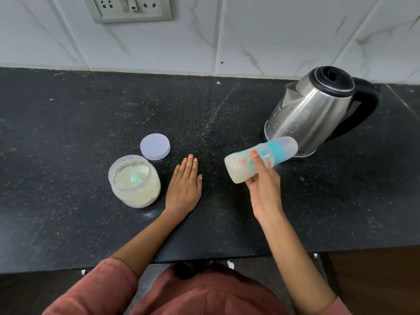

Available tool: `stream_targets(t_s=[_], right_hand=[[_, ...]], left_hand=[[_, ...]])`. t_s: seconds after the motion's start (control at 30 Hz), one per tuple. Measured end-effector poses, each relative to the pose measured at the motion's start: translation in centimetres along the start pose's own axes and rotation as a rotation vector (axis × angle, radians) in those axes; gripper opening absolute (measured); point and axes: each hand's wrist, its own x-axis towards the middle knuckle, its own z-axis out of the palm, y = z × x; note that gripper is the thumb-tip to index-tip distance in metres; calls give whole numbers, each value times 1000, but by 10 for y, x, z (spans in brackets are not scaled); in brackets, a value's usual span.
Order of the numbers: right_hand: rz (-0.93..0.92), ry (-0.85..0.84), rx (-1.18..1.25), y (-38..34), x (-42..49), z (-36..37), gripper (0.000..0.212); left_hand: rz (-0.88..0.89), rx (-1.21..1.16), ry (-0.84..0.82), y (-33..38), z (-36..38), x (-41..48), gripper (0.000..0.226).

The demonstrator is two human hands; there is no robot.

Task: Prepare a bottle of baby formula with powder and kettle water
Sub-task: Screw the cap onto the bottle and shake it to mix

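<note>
My right hand [263, 185] grips a baby bottle [243, 165] above the counter, tilted almost on its side, capped end towards the kettle. The bottle has a teal collar and a clear cap, holds milky liquid and looks blurred. My left hand [185, 183] lies flat on the black counter [68, 133], fingers straight, just right of an open clear jar of formula powder [135, 181]. A teal scoop sits in the powder. The jar's pale lid [155, 146] rests on the counter behind the jar. A steel kettle [316, 110] with a black lid and handle stands at the right.
A tiled wall with a socket panel [131, 7] runs along the back of the counter. The counter's front edge is close to my body, with a step in it near the middle. Specks of powder dot the counter surface.
</note>
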Motion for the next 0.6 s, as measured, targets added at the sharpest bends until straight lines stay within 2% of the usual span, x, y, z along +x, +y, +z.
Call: stream_targets(t_s=[0.17,0.23,0.33,0.37,0.43,0.53,0.6], right_hand=[[152,-279,-544,12,-20,-9,21],[115,-251,-477,7,-18,-9,19],[46,-70,-115,-3,-6,-1,15],[22,-32,-63,-3,-3,0,15],[15,-65,-138,0,-5,1,15],[81,-252,-515,10,-17,-4,20],[73,-253,-551,7,-17,-5,25]], left_hand=[[2,-11,-4,-1,0,0,71],[-1,-14,-2,-1,0,0,70],[-3,-10,9,0,0,0,68],[-3,-4,5,0,0,0,69],[-1,-3,5,0,0,0,70],[3,0,-10,-1,0,0,71],[0,-1,-16,0,0,0,69]])
